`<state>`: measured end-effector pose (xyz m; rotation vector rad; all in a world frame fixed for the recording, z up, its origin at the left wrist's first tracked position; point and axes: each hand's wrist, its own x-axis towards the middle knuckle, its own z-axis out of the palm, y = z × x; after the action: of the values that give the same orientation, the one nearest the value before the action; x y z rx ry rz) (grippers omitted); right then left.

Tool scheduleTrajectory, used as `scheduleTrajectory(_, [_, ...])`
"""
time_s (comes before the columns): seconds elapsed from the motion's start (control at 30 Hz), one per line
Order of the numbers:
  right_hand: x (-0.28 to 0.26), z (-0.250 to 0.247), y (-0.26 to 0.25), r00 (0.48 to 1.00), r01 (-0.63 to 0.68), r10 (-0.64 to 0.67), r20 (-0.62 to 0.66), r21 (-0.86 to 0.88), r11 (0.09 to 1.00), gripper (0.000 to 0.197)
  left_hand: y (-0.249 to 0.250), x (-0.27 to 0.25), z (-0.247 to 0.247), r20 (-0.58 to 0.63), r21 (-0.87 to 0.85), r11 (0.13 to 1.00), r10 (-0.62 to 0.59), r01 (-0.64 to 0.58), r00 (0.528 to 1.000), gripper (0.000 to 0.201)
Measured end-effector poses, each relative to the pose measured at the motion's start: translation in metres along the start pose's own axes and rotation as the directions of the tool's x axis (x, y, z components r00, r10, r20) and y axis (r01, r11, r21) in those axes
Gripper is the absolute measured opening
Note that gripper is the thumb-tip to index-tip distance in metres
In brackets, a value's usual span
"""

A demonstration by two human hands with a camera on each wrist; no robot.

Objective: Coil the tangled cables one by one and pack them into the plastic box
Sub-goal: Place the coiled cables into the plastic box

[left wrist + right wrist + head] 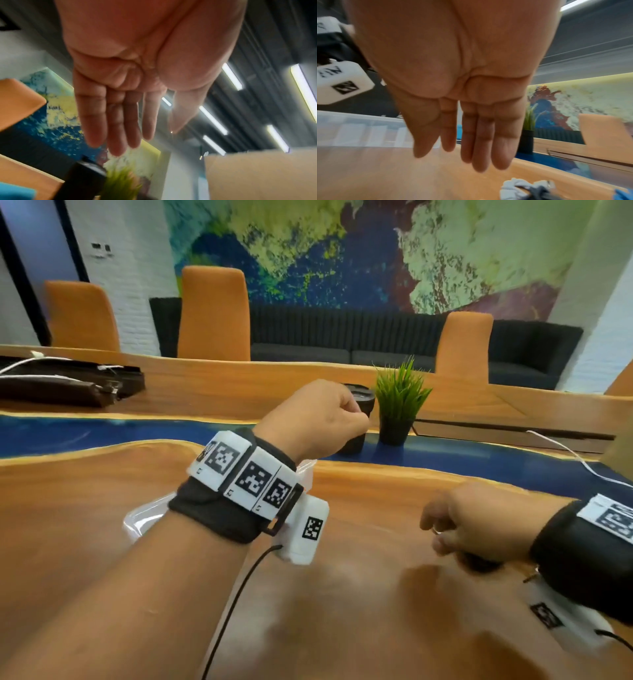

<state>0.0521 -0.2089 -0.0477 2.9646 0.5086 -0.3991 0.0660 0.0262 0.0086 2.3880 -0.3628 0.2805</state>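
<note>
Potted grass plant (399, 402) w/ black tumbler (356, 419) just left of it, both beyond the left hand (317, 422). Dark bags (68, 385) far left. Orange chairs (214, 313), black sofa (376, 344), mural (359, 251) at back.

Warm orange-brown wood grain runs across the table (359, 594), split by a deep blue band edged in pale yellow. Beyond the left hand (315, 422) stand a black cup (359, 402) and a bright green grassy plant (400, 392) in a black pot. Both wrists wear black bands (219, 515) carrying white blocks printed with black-and-white square codes. Under the left wrist sits the clear, colourless plastic box (359, 129). Below the right hand (471, 108) lies a tangle of cables (527, 190) in pale grey, dark grey and blue. Orange chairs (214, 313) line the far side, before a black ribbed sofa (342, 340) and a mural (342, 251) splashed green, yellow, blue and maroon.
</note>
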Motion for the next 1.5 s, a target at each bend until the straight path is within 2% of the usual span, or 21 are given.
scheduleTrajectory(0.03, [-0.002, 0.0, -0.009, 0.999, 0.031, -0.03, 0.039, -0.03, 0.999, 0.032, -0.003, 0.001, -0.003, 0.068, 0.151, 0.987, -0.06, 0.049, 0.996, 0.025])
scheduleTrajectory(0.1, [-0.006, -0.002, -0.023, 0.995, 0.082, -0.078, 0.061, -0.062, 0.995, 0.034, -0.012, 0.003, -0.008, 0.14, 0.447, 0.888, -0.184, 0.103, 0.973, 0.031])
scheduleTrajectory(0.2, [-0.012, -0.009, -0.035, 0.992, 0.122, -0.121, 0.016, -0.046, 0.991, 0.034, -0.031, -0.004, -0.008, 0.191, 0.775, 0.627, -0.347, 0.076, 0.918, 0.036])
scheduleTrajectory(0.27, [-0.017, -0.013, -0.04, 0.991, 0.135, -0.135, -0.012, 0.001, 0.991, 0.032, -0.044, -0.014, -0.007, 0.227, 0.867, 0.497, -0.447, 0.03, 0.865, 0.035])
scheduleTrajectory(0.37, [-0.029, -0.019, -0.042, 0.988, 0.149, -0.148, -0.038, 0.048, 0.988, 0.033, -0.053, -0.027, -0.007, 0.249, 0.907, 0.421, -0.503, -0.016, 0.828, 0.025])
scheduleTrajectory(0.43, [-0.038, -0.02, -0.04, 0.989, 0.146, -0.143, -0.047, 0.069, 0.987, 0.032, -0.055, -0.032, -0.007, 0.285, 0.909, 0.411, -0.496, -0.068, 0.82, 0.03])
scheduleTrajectory(0.5, [-0.047, -0.018, -0.036, 0.989, 0.141, -0.137, -0.057, 0.074, 0.987, 0.031, -0.055, -0.037, -0.005, 0.333, 0.893, 0.431, -0.439, -0.129, 0.835, 0.041])
scheduleTrajectory(0.63, [-0.052, -0.012, -0.027, 0.989, 0.108, -0.101, -0.108, 0.061, 0.992, 0.033, -0.048, -0.043, 0.006, 0.432, 0.784, 0.575, -0.24, -0.231, 0.869, 0.065])
scheduleTrajectory(0.73, [-0.051, -0.001, -0.024, 0.981, 0.078, -0.079, -0.179, -0.011, 0.997, 0.044, -0.039, -0.043, 0.022, 0.499, 0.69, 0.654, -0.118, -0.311, 0.859, 0.065])
scheduleTrajectory(0.83, [-0.051, 0.014, -0.023, 0.978, 0.033, -0.053, -0.201, -0.103, 0.994, 0.055, -0.028, -0.041, 0.04, 0.528, 0.634, 0.678, -0.026, -0.373, 0.849, 0.064])
scheduleTrajectory(0.97, [-0.051, 0.029, -0.022, 0.97, -0.019, -0.019, -0.241, -0.153, 0.988, 0.052, -0.016, -0.038, 0.055, 0.534, 0.602, 0.692, 0.021, -0.398, 0.845, 0.062])
scheduleTrajectory(1.1, [-0.051, 0.035, -0.023, 0.952, -0.047, 0.002, -0.306, -0.141, 0.989, 0.042, -0.018, -0.043, 0.053, 0.486, 0.61, 0.725, -0.022, -0.321, 0.874, 0.064])
scheduleTrajectory(1.17, [-0.049, 0.035, -0.026, 0.944, -0.057, -0.001, -0.329, -0.166, 0.984, 0.038, -0.025, -0.052, 0.048, 0.449, 0.67, 0.684, -0.067, -0.287, 0.891, 0.061])
scheduleTrajectory(1.27, [-0.047, 0.031, -0.031, 0.939, -0.073, -0.014, -0.345, -0.237, 0.969, 0.027, -0.037, -0.066, 0.041, 0.379, 0.782, 0.558, -0.07, -0.279, 0.923, 0.03])
scheduleTrajectory(1.3, [-0.046, 0.03, -0.034, 0.938, -0.072, -0.028, -0.347, -0.271, 0.96, 0.021, -0.039, -0.07, 0.04, 0.36, 0.799, 0.531, -0.05, -0.28, 0.932, 0.025])
scheduleTrajectory(1.37, [-0.044, 0.029, -0.039, 0.941, -0.066, -0.051, -0.336, -0.327, 0.943, 0.014, -0.041, -0.076, 0.04, 0.346, 0.818, 0.497, -0.024, -0.289, 0.938, 0.028])
scheduleTrajectory(1.5, [-0.041, 0.032, -0.046, 0.959, -0.053, -0.062, -0.276, -0.389, 0.92, 0.02, -0.039, -0.08, 0.048, 0.347, 0.831, 0.462, 0.008, -0.311, 0.938, 0.024])
